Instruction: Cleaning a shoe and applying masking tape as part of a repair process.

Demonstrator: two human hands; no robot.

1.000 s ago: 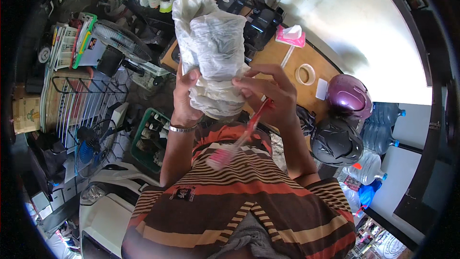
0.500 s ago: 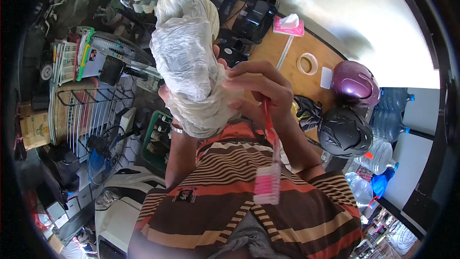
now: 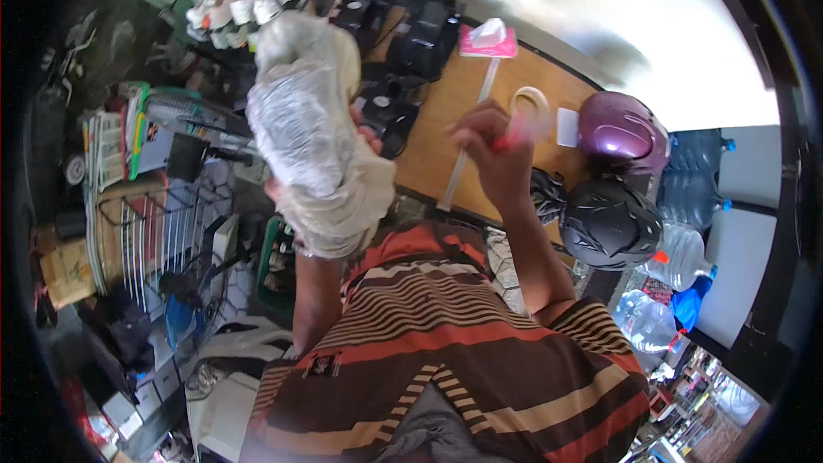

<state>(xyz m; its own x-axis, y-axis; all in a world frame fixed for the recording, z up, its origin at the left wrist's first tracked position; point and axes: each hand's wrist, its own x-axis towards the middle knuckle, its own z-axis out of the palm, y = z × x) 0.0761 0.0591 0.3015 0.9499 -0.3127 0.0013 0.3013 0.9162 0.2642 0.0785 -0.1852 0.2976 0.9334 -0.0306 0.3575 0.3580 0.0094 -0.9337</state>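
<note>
My left hand point(image 3: 366, 130) holds a long bundle wrapped in crinkled, whitish plastic point(image 3: 300, 133) from behind. Its fingertips show at the right side, and the rest of that hand is mostly hidden. What lies inside the plastic is covered. To the right, my right hand point(image 3: 495, 153) is raised over the wooden table, apart from the bundle. It is closed round a red-handled brush point(image 3: 514, 133), whose bristle end is smeared by motion near the tape roll.
On the wooden table point(image 3: 446, 141) are a pink tissue box point(image 3: 489, 41), a tape roll point(image 3: 530, 107), black objects point(image 3: 424, 34), a purple helmet point(image 3: 621, 133) and a black helmet point(image 3: 610, 227). Water jugs point(image 3: 686, 257) stand right; white shoes point(image 3: 249, 4) upper left; a fan point(image 3: 184, 154) left.
My right hand has drawn away from the bundle, up and to the right, and the brush has swung from hanging down to pointing up. The bundle has shifted slightly left.
</note>
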